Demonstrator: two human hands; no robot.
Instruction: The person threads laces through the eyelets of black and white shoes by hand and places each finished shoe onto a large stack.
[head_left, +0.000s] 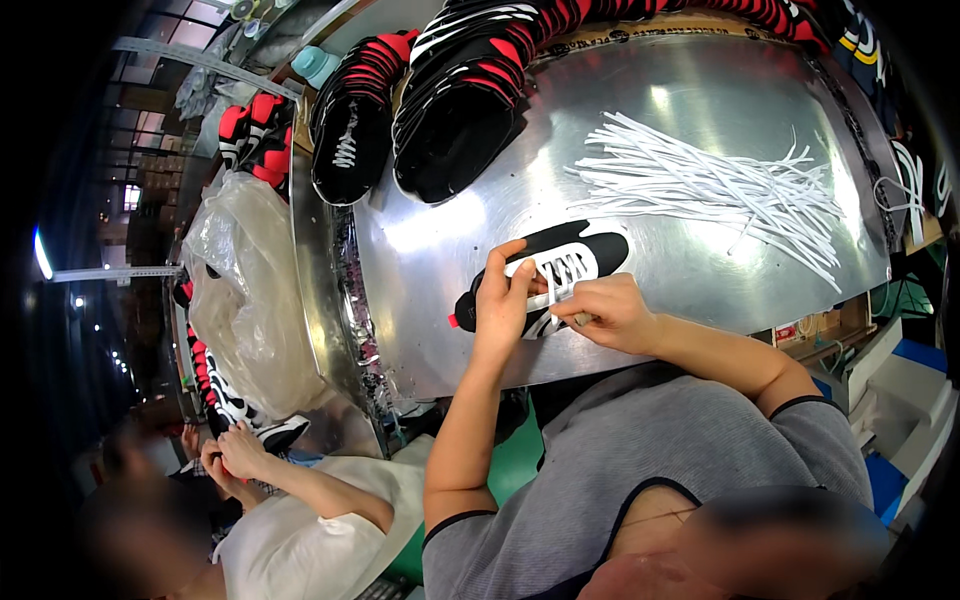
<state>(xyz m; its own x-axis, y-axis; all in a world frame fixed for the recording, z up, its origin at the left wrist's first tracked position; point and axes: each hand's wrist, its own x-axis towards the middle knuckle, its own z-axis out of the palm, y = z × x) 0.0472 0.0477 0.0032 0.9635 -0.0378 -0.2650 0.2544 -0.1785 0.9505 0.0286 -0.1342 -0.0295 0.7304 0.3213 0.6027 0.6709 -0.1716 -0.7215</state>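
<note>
A black and white shoe upper (pixel 608 250) lies on the metal table, its toe to the right and a red tab at its heel. White lace (pixel 566 268) crosses its eyelets. My left hand (pixel 503 302) is closed on the upper's near left side, thumb and forefinger at its opening. My right hand (pixel 618 312) is closed round a small tool with a tan handle (pixel 583 319), close against the eyelet row. Its tip is hidden by the fingers and lace. A loose lace end hangs between my hands.
A pile of white laces (pixel 700 185) lies at the right of the metal table (pixel 430 345). Stacked black and red shoe uppers (pixel 445 150) line the far edge. To the left are a clear plastic bag (pixel 250 290) and a co-worker's hands (pixel 238 455) on a shoe piece.
</note>
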